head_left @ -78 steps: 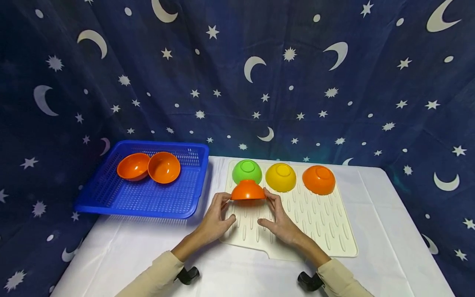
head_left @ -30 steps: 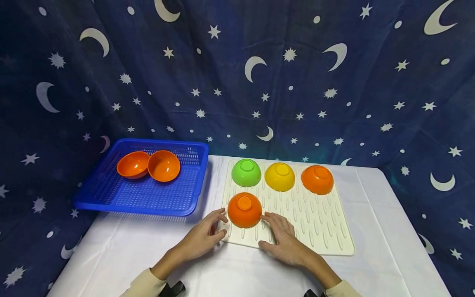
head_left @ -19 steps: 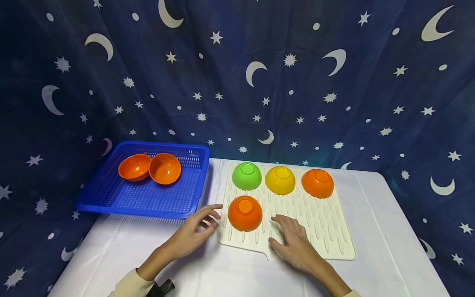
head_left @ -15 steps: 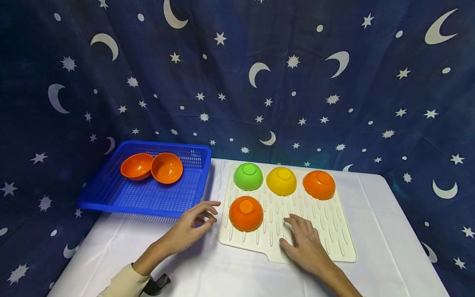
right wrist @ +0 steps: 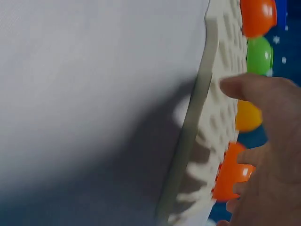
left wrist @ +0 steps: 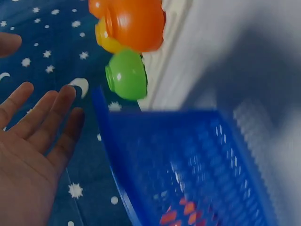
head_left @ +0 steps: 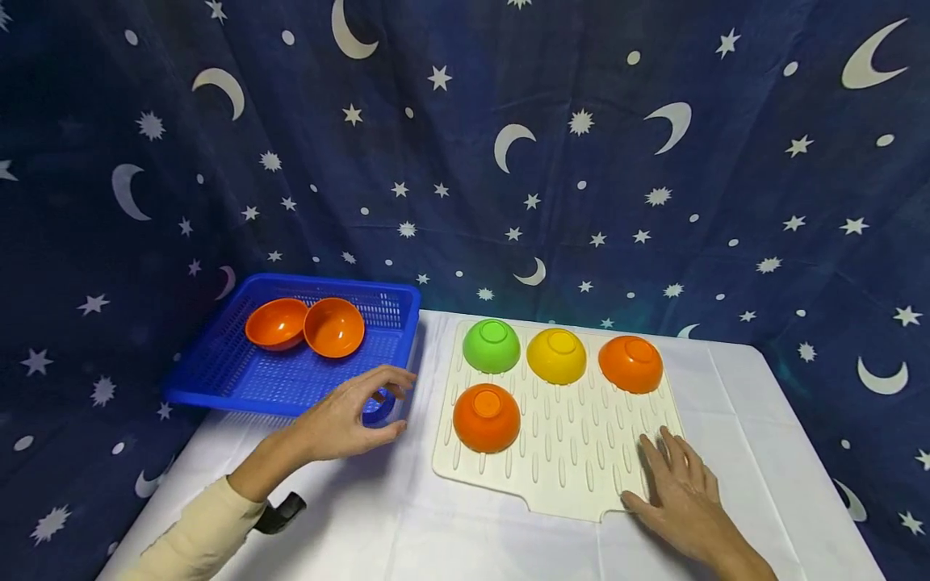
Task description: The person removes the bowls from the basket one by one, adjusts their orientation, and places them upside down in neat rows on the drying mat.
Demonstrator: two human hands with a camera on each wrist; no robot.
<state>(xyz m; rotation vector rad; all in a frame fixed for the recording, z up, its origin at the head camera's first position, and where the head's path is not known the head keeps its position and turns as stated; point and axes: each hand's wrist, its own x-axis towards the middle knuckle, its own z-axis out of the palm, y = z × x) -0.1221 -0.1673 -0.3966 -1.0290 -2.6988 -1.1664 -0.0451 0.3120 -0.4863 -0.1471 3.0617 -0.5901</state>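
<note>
My left hand hovers by the front right corner of the blue basket, holding nothing, its fingers relaxed. In the basket two orange bowls lean side by side, the left orange bowl and the right orange bowl. Over the right edge of the cream drying mat my right hand is spread, holding nothing. Upside down on the mat sit a green bowl, a yellow bowl, an orange bowl at the back right and another orange bowl at the front left.
A white cloth covers the table. Behind and beside it hangs a dark blue curtain with moons and stars. The basket's raised rim stands between my left hand and the bowls inside.
Both hands have let go of the front orange bowl, now set upside down on the mat. The left hand has moved left toward the basket, the right hand to the mat's right edge.
</note>
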